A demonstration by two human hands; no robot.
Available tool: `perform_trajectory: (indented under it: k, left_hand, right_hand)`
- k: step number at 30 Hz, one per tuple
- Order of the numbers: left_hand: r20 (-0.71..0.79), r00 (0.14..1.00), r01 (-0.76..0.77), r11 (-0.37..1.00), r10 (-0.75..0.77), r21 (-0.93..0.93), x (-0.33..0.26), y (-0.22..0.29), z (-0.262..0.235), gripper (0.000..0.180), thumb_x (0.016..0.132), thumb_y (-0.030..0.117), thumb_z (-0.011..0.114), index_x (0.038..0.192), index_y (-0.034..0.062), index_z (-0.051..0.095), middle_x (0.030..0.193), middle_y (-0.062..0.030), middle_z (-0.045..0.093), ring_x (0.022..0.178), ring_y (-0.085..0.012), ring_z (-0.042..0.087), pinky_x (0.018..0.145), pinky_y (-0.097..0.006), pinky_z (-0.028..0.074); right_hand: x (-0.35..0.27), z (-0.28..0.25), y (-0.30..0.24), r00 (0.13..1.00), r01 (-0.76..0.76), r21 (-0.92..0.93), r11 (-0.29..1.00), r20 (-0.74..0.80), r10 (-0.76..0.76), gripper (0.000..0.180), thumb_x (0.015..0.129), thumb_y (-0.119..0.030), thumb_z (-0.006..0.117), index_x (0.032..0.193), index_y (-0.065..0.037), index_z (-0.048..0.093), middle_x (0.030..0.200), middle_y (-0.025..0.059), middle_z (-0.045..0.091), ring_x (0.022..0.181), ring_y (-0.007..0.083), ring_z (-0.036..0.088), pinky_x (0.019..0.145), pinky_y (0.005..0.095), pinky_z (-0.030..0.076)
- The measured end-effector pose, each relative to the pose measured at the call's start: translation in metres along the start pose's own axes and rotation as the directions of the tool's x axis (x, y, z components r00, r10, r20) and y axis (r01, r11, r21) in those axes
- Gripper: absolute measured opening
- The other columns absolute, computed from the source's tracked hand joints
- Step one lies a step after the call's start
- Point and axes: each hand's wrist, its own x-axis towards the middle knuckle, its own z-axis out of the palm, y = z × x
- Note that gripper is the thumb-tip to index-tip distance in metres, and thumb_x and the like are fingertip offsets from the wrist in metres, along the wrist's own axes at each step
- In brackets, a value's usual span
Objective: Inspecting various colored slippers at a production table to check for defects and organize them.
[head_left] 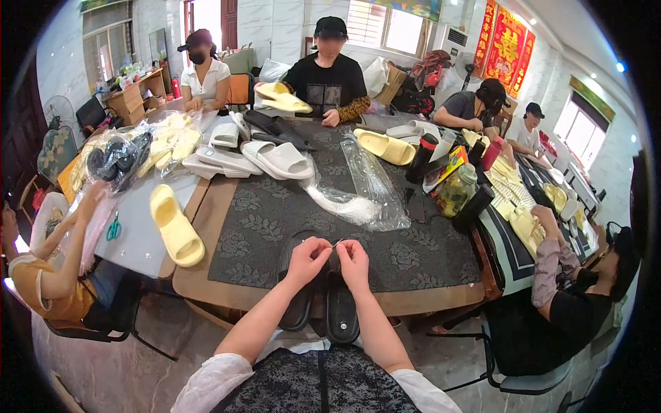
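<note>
My left hand [308, 260] and my right hand [353, 261] meet above the table's near edge, fingertips pinched close together. A thin, light sliver [337, 243] shows between them, too small to name. Beneath my hands lie a left black slipper [297, 313] and a right black slipper [342, 311], side by side, their heels past the table edge toward me. My hands and wrists partly cover both. A small whitish dot sits on the right slipper's heel. Farther off on the dark floral mat [255, 227], a clear plastic bag [351, 206] holds small white pieces.
A yellow slipper [177, 227] lies left, near teal scissors [114, 226]. White-grey slippers [275, 160] and bagged yellow ones [169, 148] fill the far left. Bottles [421, 158] and a jar [457, 189] stand right. Several people sit around; one across holds yellow slippers [284, 98].
</note>
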Motion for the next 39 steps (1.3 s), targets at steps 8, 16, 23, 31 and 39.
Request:
perform_trajectory:
  k: [8, 16, 23, 31, 39]
  left_hand:
    - [0.017, 1.0, 0.01, 0.999, -0.011, 0.039, 0.001, 0.0, -0.001, 0.009, 0.082, 0.01, 0.068, 0.089, 0.0041, 0.065, 0.073, -0.0037, 0.059, 0.063, -0.0117, 0.056, 0.058, -0.026, 0.045]
    - [0.01, 0.994, 0.107, 0.99, -0.106, -0.096, 0.0, -0.006, -0.003, 0.011, 0.083, 0.011, 0.069, 0.091, 0.0032, 0.066, 0.077, -0.0024, 0.062, 0.068, -0.0083, 0.057, 0.062, -0.024, 0.046]
    - [0.016, 0.98, 0.197, 0.949, -0.199, -0.246, 0.002, -0.02, -0.003, 0.01, 0.087, 0.012, 0.066, 0.092, 0.0024, 0.066, 0.075, 0.0035, 0.06, 0.069, -0.004, 0.054, 0.063, -0.021, 0.044]
    - [0.093, 0.942, 0.335, 0.887, -0.323, -0.317, -0.004, 0.003, -0.004, 0.011, 0.089, 0.012, 0.063, 0.093, 0.0014, 0.065, 0.075, 0.0038, 0.059, 0.069, -0.0043, 0.053, 0.064, -0.021, 0.044]
    - [0.027, 0.98, 0.198, 0.979, -0.197, -0.042, -0.009, 0.004, -0.081, 0.035, 0.082, 0.011, 0.071, 0.115, 0.0044, 0.06, 0.111, -0.0067, 0.059, 0.098, -0.0166, 0.06, 0.084, -0.029, 0.05]
  right_hand:
    - [0.001, -0.002, 0.007, 1.0, 0.022, 0.003, 1.0, 0.007, -0.022, 0.011, 0.091, -0.012, 0.061, 0.091, -0.001, 0.06, 0.076, -0.0012, 0.059, 0.068, 0.0054, 0.051, 0.061, 0.0231, 0.044]
    - [-0.02, -0.001, -0.042, 0.944, 0.305, -0.063, 0.95, -0.112, -0.31, 0.013, 0.085, -0.01, 0.068, 0.089, -0.002, 0.059, 0.074, -0.0001, 0.057, 0.064, 0.0074, 0.051, 0.059, 0.0226, 0.043]
    - [-0.07, -0.013, -0.078, 0.919, 0.262, -0.692, 0.673, 0.391, 0.044, 0.035, 0.083, -0.04, 0.07, 0.089, -0.005, 0.068, 0.065, 0.008, 0.066, 0.061, 0.0247, 0.066, 0.057, 0.0361, 0.051]
    - [-0.075, 0.01, -0.049, 0.947, 0.161, -0.789, 0.593, 0.293, 0.133, 0.058, 0.08, -0.05, 0.069, 0.104, 0.0, 0.05, 0.079, 0.0184, 0.067, 0.069, 0.0354, 0.067, 0.063, 0.0442, 0.053]
    - [-0.069, -0.03, -0.035, 0.973, 0.111, -0.806, 0.581, 0.206, 0.099, 0.035, 0.079, -0.04, 0.068, 0.092, -0.008, 0.062, 0.068, 0.0102, 0.065, 0.07, 0.0338, 0.066, 0.062, 0.0456, 0.051]
